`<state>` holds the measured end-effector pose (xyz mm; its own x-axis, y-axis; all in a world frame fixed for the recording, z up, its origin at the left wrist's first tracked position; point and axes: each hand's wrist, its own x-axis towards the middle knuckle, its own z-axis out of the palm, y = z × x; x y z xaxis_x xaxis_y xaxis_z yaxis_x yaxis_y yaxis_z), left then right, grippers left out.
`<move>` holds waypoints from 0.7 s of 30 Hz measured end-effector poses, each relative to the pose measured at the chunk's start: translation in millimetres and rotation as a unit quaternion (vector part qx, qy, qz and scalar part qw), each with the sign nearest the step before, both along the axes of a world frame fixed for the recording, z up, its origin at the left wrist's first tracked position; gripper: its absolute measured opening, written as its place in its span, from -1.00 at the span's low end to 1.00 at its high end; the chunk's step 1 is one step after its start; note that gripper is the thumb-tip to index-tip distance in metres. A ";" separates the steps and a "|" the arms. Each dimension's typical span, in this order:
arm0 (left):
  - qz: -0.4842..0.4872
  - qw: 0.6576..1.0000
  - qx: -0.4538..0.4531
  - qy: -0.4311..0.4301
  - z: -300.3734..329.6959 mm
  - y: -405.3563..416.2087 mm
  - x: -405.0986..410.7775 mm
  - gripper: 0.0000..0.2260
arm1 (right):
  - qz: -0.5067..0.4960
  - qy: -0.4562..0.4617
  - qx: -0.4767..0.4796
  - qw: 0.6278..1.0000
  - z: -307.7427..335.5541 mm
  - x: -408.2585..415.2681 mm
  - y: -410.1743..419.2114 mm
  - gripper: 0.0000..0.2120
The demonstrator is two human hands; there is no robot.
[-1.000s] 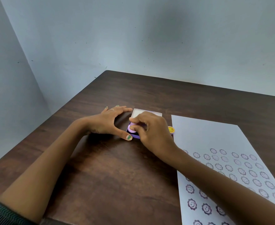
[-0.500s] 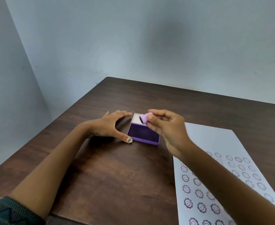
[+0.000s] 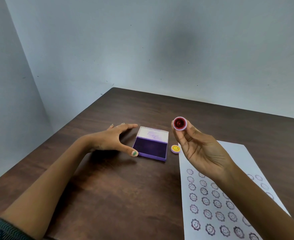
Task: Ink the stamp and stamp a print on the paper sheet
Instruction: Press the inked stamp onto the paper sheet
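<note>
One stamp (image 3: 180,123) at right hand (image 3: 199,149) fingertips

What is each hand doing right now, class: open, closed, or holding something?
Left hand: open, fingers spread, thumb beside the ink pad.
Right hand: fingers pinch the stamp, raised with its face toward the camera.

Soft even light, wide-angle edge distortion

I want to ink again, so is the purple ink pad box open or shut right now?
Open. The ink pad box has its lid tipped back, its pale inside showing, and the dark purple pad lies bare.
</note>
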<state>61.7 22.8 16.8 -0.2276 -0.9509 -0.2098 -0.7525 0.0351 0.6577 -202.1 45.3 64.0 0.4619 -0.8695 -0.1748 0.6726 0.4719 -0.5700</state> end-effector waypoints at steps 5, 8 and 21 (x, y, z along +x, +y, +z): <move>0.027 0.999 0.001 0.025 -0.8 0.0 -1.3 -0.12 | -0.020 -0.002 -0.002 1.000 -1.8 -20.6 -3.4 -0.80; 0.052 0.996 -0.027 0.072 -0.1 1.9 -4.2 -0.15 | -0.043 0.012 -0.023 0.999 -6.0 -42.7 -8.8 -0.80; -0.158 0.951 -0.247 -0.094 13.8 17.1 -163.1 -0.22 | -0.170 0.243 -0.168 0.940 -34.9 -132.0 -36.8 -0.72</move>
